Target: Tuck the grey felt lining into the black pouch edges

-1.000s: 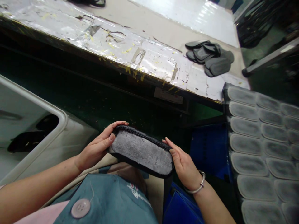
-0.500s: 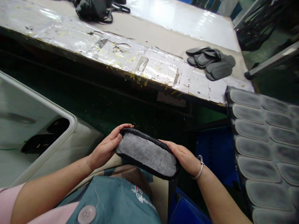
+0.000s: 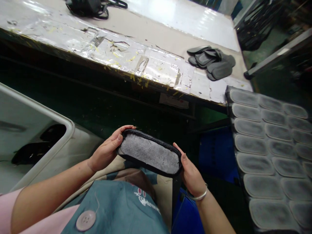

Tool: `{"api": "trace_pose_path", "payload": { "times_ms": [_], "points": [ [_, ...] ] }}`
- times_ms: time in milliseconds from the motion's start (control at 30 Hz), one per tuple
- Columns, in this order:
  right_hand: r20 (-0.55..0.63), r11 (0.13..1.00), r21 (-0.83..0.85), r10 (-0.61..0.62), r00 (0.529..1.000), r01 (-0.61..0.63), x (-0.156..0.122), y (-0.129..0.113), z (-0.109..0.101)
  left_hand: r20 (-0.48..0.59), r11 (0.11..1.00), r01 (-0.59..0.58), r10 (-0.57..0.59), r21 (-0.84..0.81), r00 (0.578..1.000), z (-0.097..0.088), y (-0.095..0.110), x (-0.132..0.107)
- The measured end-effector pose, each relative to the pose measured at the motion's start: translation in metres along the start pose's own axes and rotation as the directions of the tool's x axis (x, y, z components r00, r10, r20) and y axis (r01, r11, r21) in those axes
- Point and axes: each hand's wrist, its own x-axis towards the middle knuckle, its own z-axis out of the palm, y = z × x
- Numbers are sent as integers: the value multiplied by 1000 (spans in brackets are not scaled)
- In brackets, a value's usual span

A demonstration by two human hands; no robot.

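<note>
I hold a grey fleecy slipper sole with a black stitched rim [image 3: 149, 153] over my lap, one hand at each end. My left hand [image 3: 106, 151] wraps its fingers over the left end, thumb on the fleece. My right hand [image 3: 190, 172], a silver bracelet at the wrist, clasps the right end from the side. The sole lies nearly level, fleece side up.
A foil-covered workbench [image 3: 156, 65] runs across the top, with a pile of dark soles [image 3: 211, 61] and black straps [image 3: 90, 6] on it. Stacked rows of grey fleecy soles [image 3: 268, 143] stand at the right. A white tub [image 3: 48, 130] sits left, a blue crate [image 3: 214, 152] below.
My right hand has shifted from lying over the sole's right end to gripping it from the side. The sole has stayed over my lap; the view has moved slightly.
</note>
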Motion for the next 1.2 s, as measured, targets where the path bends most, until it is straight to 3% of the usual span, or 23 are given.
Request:
{"api": "trace_pose_path", "payload": {
  "times_ms": [100, 167, 233, 267, 367, 467, 700, 800, 900, 1000, 1100, 1200],
  "points": [
    [-183, 968, -249, -90, 979, 43, -8, -1, 21, 9, 1000, 1, -1, 13, 1000, -2, -2, 0],
    [-295, 886, -464, -162, 942, 8, -7, -6, 30, 5, 1000, 5, -5, 8, 1000, -2, -2, 0],
    [-363, 833, -552, -185, 913, -51, -4, -10, 35, -3, 1000, 13, -13, -13, 1000, -3, -2, 0],
    [-374, 848, -527, -170, 912, -58, -3, -11, 34, 2, 999, 22, -22, -26, 1000, -3, -2, -1],
    [-297, 995, -99, -38, 954, 9, -4, -7, 27, 31, 997, 57, -55, -61, 998, -3, -1, -2],
    [-198, 943, 327, -1, 980, 68, -12, 6, 22, 14, 993, 70, -69, -92, 998, -4, 0, -2],
    [-230, 765, 608, -84, 970, 210, -20, 28, 49, 16, 996, 80, -79, -41, 997, -4, 1, -1],
    [-184, 767, 623, -48, 982, 154, -20, 24, 49, 20, 996, 86, -86, -2, 996, -3, 2, -1],
    [-202, 892, 438, -26, 979, 113, -20, 15, 39, 5, 995, 92, -92, 33, 996, -3, 3, -1],
    [-265, 988, 80, -105, 959, 130, -19, 5, 30, 8, 995, 86, -87, 54, 996, -3, 4, -1],
    [-305, 962, -237, -205, 930, 134, -18, -4, 32, 18, 996, 67, -68, 65, 998, -2, 3, -1],
    [-440, 935, -350, -212, 873, 51, -18, -7, 42, 22, 997, 38, -39, 67, 999, -2, 2, -1]
  ]
}}
